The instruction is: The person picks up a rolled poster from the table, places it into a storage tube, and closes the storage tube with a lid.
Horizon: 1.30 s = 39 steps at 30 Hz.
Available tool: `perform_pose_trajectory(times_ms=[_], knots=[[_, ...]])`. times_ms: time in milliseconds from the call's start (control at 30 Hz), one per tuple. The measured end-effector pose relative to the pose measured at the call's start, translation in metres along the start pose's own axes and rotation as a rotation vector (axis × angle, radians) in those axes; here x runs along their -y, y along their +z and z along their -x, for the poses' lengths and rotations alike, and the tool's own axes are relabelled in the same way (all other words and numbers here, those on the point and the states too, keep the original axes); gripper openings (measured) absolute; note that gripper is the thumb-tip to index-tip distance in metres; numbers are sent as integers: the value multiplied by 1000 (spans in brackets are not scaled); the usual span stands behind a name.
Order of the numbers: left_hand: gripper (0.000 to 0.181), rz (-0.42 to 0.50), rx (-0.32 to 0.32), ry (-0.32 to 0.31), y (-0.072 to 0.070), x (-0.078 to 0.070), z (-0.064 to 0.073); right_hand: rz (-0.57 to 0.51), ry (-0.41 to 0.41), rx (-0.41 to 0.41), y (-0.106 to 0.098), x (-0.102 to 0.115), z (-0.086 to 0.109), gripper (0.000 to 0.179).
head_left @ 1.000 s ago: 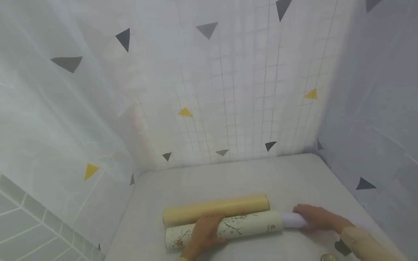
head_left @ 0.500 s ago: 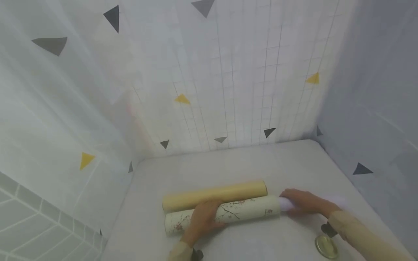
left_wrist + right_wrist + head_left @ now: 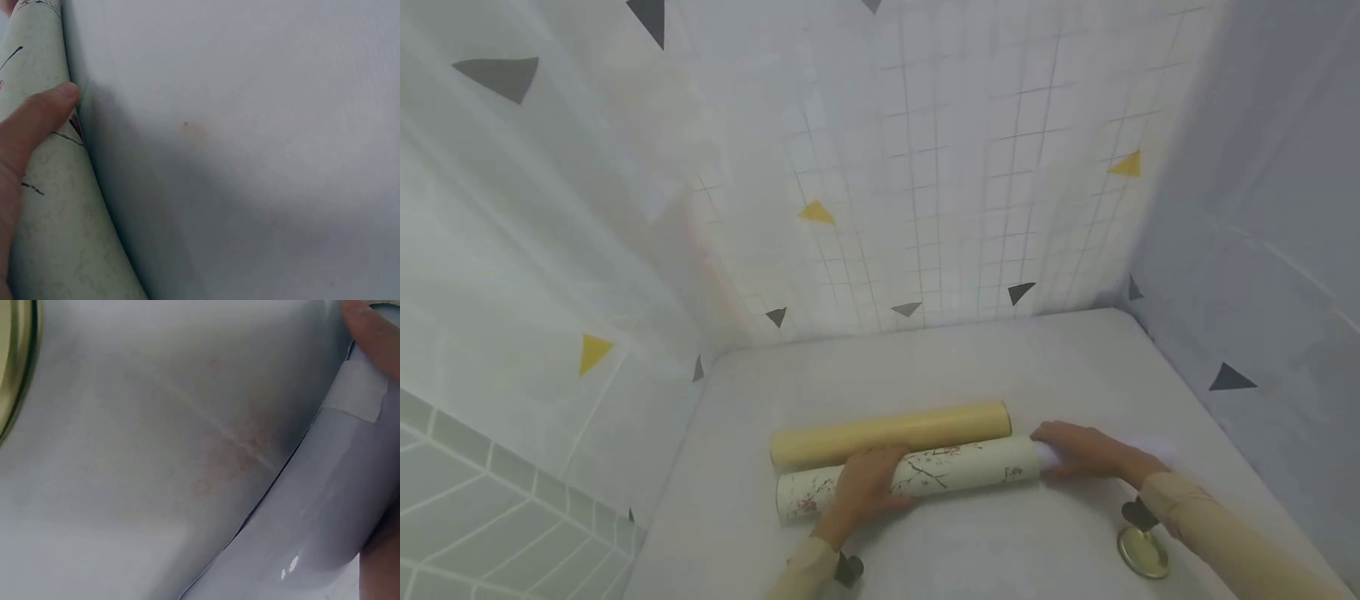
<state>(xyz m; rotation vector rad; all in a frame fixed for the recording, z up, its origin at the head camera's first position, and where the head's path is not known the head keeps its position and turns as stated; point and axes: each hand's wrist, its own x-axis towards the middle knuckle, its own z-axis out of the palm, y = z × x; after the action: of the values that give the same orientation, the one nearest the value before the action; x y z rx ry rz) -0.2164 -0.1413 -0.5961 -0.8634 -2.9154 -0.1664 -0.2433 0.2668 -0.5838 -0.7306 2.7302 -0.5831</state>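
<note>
A pale green cardboard tube (image 3: pixel 962 468) printed with blossom branches lies crosswise on the white surface. My left hand (image 3: pixel 865 483) grips it left of its middle, and in the left wrist view the thumb (image 3: pixel 47 112) lies along its near side. From the tube's right end sticks a glossy white roll of paper (image 3: pixel 1047 454), partly inside the tube. Close to that end, my right hand (image 3: pixel 1086 450) holds the roll. A strip of tape (image 3: pixel 359 394) shows on the roll in the right wrist view. The palms hide parts of both things.
A yellow tube (image 3: pixel 895 433) lies right behind the green one, nearly parallel. A round gold lid (image 3: pixel 1144 552) rests near the right forearm. Fabric walls with triangle prints (image 3: pixel 907 309) rise at the back and both sides of the white surface (image 3: pixel 925 550).
The white roll has slid left, deeper into the green tube, with my right hand moving closer to its end. The left hand keeps its grip. The head view has tilted down, showing more of the lid.
</note>
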Motion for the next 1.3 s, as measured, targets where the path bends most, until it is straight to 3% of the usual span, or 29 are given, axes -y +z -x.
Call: perform_pose_trajectory(times_ms=[333,533,933,1300], knots=[[81,-13,7,10,5,-3,4,-78,-66,15,2,3,-1,64],[84,-27,16,13,5,-2,3,-128,-49,35,6,-1,-5,68],[84,-30,-10,33,4,-2,3,-5,-91,-52,10,-21,3,80],[80,-35,-26,47,4,-2,4,127,-83,-128,3,-45,29,77]])
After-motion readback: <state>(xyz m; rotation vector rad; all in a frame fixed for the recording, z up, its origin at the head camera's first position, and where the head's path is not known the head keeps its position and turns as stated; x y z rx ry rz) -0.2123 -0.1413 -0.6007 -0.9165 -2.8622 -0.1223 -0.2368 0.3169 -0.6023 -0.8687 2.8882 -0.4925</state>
